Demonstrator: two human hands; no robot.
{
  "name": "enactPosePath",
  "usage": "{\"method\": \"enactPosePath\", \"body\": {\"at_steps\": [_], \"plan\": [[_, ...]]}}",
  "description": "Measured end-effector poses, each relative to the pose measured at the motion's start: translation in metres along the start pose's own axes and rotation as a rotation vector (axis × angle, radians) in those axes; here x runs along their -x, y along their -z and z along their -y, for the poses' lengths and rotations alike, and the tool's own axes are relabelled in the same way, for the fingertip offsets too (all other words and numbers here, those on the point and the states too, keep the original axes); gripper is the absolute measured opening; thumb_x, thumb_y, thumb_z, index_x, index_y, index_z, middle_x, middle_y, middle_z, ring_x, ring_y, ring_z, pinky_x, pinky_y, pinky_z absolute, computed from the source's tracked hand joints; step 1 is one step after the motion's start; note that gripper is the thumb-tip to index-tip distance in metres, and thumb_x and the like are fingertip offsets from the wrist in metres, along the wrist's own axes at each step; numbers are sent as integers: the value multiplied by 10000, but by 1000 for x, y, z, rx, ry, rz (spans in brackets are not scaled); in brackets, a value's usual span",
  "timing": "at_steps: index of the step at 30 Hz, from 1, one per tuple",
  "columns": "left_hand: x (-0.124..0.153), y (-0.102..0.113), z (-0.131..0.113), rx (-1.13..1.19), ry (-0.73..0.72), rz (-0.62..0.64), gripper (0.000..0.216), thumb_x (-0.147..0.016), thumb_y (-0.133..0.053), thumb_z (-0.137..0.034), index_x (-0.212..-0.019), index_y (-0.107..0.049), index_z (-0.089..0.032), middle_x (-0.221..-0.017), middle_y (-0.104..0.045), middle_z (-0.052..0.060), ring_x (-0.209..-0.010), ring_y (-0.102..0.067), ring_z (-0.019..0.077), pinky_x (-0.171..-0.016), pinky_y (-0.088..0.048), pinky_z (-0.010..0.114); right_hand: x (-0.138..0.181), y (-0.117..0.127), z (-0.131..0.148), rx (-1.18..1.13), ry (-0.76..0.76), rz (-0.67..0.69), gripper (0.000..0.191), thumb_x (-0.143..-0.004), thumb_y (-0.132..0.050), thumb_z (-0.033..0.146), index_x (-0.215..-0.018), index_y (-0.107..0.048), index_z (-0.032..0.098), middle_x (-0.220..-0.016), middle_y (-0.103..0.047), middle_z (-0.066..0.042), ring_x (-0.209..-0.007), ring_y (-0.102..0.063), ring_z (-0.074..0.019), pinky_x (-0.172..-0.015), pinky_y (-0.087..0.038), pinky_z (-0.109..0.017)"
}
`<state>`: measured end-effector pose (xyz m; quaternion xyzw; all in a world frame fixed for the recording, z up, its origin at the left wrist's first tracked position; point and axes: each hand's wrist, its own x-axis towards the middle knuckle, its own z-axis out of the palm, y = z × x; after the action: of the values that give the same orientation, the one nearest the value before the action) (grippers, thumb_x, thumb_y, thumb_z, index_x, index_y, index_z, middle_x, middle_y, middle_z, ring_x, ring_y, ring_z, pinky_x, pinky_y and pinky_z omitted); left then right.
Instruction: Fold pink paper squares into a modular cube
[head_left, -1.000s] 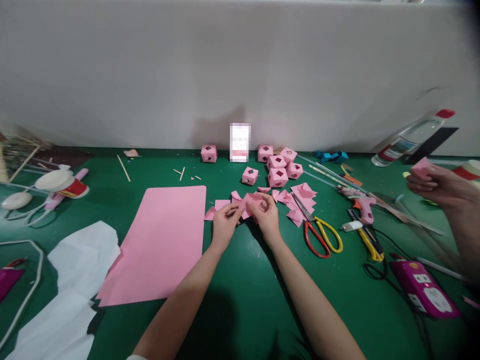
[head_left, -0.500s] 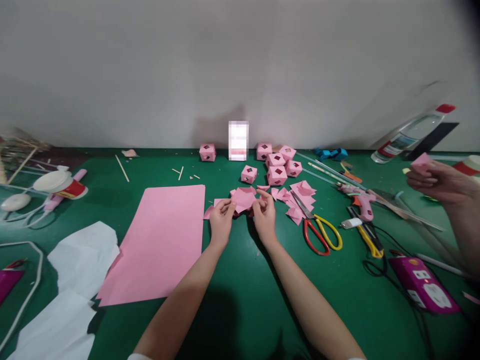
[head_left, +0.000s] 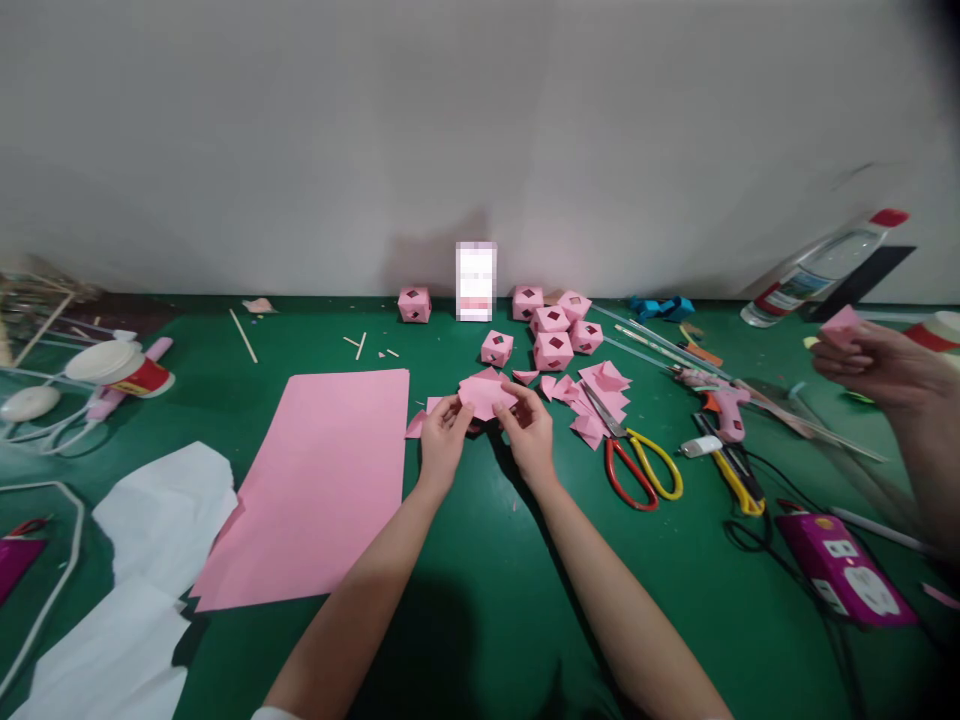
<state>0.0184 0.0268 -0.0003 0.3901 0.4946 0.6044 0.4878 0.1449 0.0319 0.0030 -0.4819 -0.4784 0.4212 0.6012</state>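
A small piece of pink paper [head_left: 487, 396] is held up between my two hands over the green table. My left hand [head_left: 444, 438] pinches its left edge between thumb and fingers. At its right edge, my right hand [head_left: 528, 428] grips with the thumb below and fingers behind. Other pink scraps lie under and around the piece, partly hidden by it. Just behind stands a folded pink paper cube [head_left: 496, 348] with diamond-shaped holes, and several more such cubes [head_left: 553, 351] cluster to its right. Pink paper pieces [head_left: 606, 385] lie right of my hands, under the scissors [head_left: 634, 450].
A stack of pink sheets [head_left: 322, 480] lies left, beside crumpled white paper [head_left: 169, 515]. On the right are a pink glue gun [head_left: 727, 395], a yellow cutter [head_left: 739, 480], a purple power strip [head_left: 844, 565] and a bottle [head_left: 817, 270]. Another person's hand [head_left: 877, 360] holds pink paper there.
My right fingers have come down from a raised position onto the paper's right edge. The paper now sits flatter and slightly turned. The other person's hand stays nearly still.
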Motion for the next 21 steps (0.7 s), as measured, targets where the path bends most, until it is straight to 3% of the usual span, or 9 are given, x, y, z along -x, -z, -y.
{"method": "enactPosePath", "body": {"at_steps": [5, 12, 16, 21], "plan": [[-3, 3, 3, 52, -3, -55, 238, -787, -701, -386, -806, -664, -152, -743, -614, -5, -687, -562, 109, -658, -457, 210, 0, 1, -1, 22, 38, 91, 359, -790, -695, 316, -1139, -669, 238, -1192, -677, -81, -814, -596, -167, -681, -485, -292], [-4, 3, 2, 112, 50, -24, 277, -781, -705, -419, -786, -671, -144, -736, -620, 4, -679, -566, 117, -656, -465, 228, -1, 3, 2, -51, -36, 89, 446, -762, -717, 347, -1194, -664, 251, -1261, -657, -78, -732, -560, -133, -624, -475, -269], [-4, 3, 4, 81, 29, -44, 296, -803, -685, -432, -740, -654, -145, -717, -603, 1, -676, -562, 115, -644, -473, 225, -3, 4, -3, -133, -112, 29, 459, -755, -730, 390, -1179, -667, 225, -982, -711, -42, -659, -554, -113, -613, -483, -261], [-5, 4, 5, 59, 58, -48, 346, -779, -707, -454, -649, -620, -146, -644, -559, -7, -643, -555, 120, -602, -489, 232, -8, 5, -11, -190, -189, -58, 363, -751, -728, 486, -934, -693, 174, -680, -650, 3, -614, -594, -128, -580, -484, -259]]}}
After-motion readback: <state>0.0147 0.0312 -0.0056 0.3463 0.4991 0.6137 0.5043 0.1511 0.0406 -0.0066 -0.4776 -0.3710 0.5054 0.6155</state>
